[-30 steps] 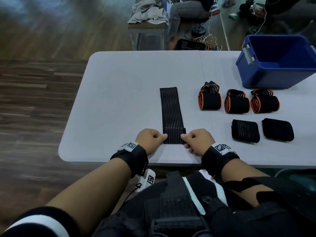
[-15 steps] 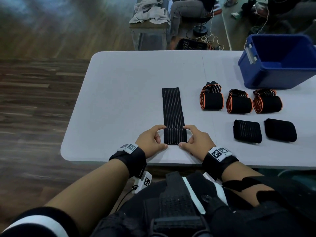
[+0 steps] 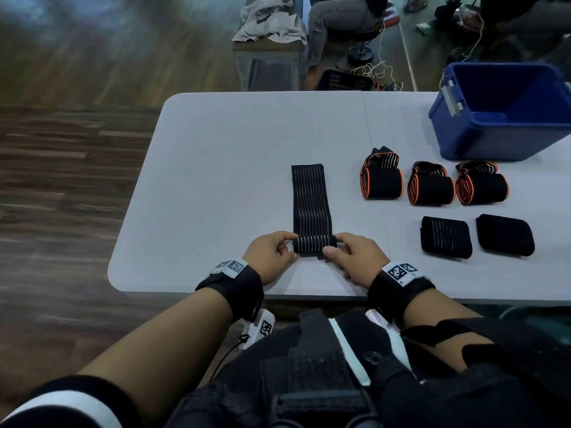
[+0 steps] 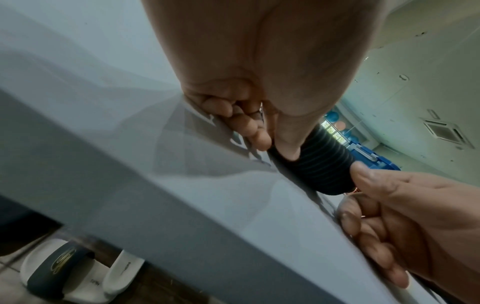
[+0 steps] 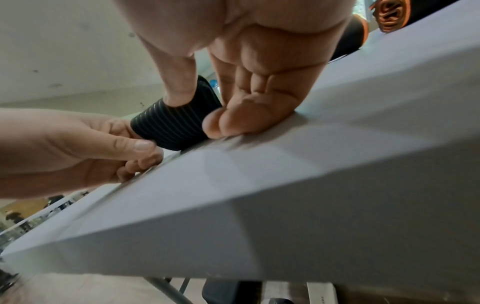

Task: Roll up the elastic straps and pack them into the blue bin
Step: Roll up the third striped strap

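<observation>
A black ribbed elastic strap (image 3: 310, 199) lies lengthwise on the white table (image 3: 216, 168), its near end turned into a small roll (image 3: 313, 244). My left hand (image 3: 272, 254) pinches the roll's left end (image 4: 319, 164) between thumb and fingers. My right hand (image 3: 355, 259) pinches its right end (image 5: 171, 127), thumb on top. The blue bin (image 3: 506, 115) stands open at the table's far right. Three orange-edged rolled straps (image 3: 431, 188) lie in a row before it, with two black rolled straps (image 3: 446, 236) nearer me.
The table's near edge (image 3: 309, 296) runs just below my wrists. Beyond the far edge stand a bench with grey cloth (image 3: 272, 29), a seated person (image 3: 340, 20) and cables on the floor. Wooden floor lies to the left.
The strap's near end, flat a second ago, has been folded over and rolled away from me. Both hands moved slightly forward with it.
</observation>
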Tool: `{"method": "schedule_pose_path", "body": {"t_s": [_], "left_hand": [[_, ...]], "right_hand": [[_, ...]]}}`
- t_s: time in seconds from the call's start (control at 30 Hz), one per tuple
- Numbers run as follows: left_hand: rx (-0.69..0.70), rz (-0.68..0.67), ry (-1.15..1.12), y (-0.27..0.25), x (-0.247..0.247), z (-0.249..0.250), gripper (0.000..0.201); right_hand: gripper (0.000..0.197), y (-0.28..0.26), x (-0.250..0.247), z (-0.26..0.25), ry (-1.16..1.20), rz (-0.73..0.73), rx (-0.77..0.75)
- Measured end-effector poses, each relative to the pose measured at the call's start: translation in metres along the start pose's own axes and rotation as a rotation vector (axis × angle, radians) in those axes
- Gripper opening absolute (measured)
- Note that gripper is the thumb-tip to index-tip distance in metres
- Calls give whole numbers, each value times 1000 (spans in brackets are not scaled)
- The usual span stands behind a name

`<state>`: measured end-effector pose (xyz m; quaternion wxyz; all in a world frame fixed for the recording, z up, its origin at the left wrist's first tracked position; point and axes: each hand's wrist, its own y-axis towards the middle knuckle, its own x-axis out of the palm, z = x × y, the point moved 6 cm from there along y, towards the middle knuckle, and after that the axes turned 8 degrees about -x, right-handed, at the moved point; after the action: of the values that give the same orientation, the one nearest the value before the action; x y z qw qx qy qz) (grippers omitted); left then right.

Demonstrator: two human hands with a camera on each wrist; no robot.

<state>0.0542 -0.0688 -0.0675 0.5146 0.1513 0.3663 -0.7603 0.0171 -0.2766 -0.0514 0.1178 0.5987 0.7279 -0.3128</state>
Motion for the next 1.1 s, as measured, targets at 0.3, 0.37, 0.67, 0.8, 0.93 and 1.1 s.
{"method": "schedule_pose_path", "body": {"t_s": [0.3,0.37,0.67,0.8,0.93,1.1], "left_hand": [[-85,32,14,-2,1,3,33],[-89,27,10,-2,1,3,34],[-32,93,12,-7,0,7,32],[98,110,117,-13,2,8,68],[124,46,186,-9,2,7,68],[81,17,167,-3,0,8,65]], "right_hand": [[54,3,-1,1,-20,54,127],[47,2,-1,1,-4,77,146],[43,2,-1,-1,-166,105,29],[33,3,3,-4,-233,73,-65],[49,5,1,-3,-250,49,-66],[74,2,2,-6,-264,-20,-73]]}}
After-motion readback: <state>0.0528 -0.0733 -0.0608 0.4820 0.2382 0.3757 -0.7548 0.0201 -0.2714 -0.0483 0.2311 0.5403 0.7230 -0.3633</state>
